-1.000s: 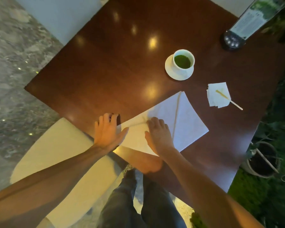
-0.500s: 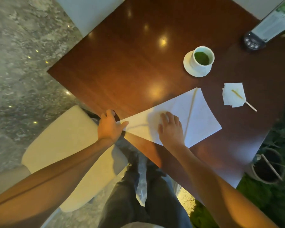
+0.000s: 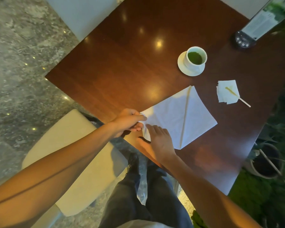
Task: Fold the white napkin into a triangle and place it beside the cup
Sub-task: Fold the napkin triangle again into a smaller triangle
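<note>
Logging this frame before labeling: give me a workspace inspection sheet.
Surface: dark glossy wooden table, light glare spots.
Job's things: white napkin spread flat near the table edge, with a crease line, its near corner bunched; white cup of green drink on a saucer, apart from the napkin.
Clutter: small stack of paper squares with a wooden stick across it; dark stand with a card at the far corner.
Hands: left hand pinches the napkin's near corner; right hand rests open on it.
Cables: nothing seen.
Surroundings: cream chair, stone floor, potted plant.
</note>
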